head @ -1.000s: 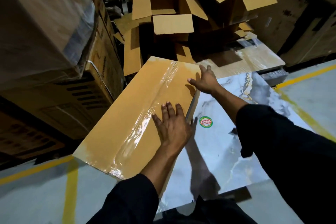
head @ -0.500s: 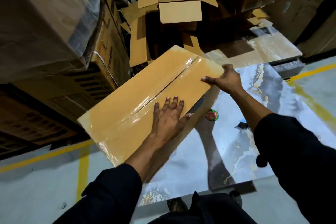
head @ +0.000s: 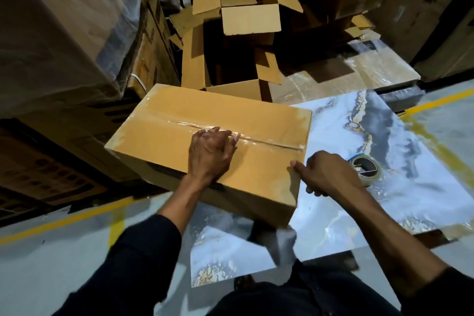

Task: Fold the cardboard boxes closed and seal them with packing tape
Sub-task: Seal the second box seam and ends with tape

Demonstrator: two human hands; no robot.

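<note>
Closed box (head: 205, 141) lies ahead-left of us, partly overhanging the table (head: 410, 187); long axis runs left-right along the taped seam (head: 269, 143). Our left hand (head: 210, 154) presses flat on top beside the seam; our right hand (head: 325, 174) curls round the near right corner. Tape roll (head: 365, 169) sits just beyond the right hand, so we judge that hand nearer for any further taping
</note>
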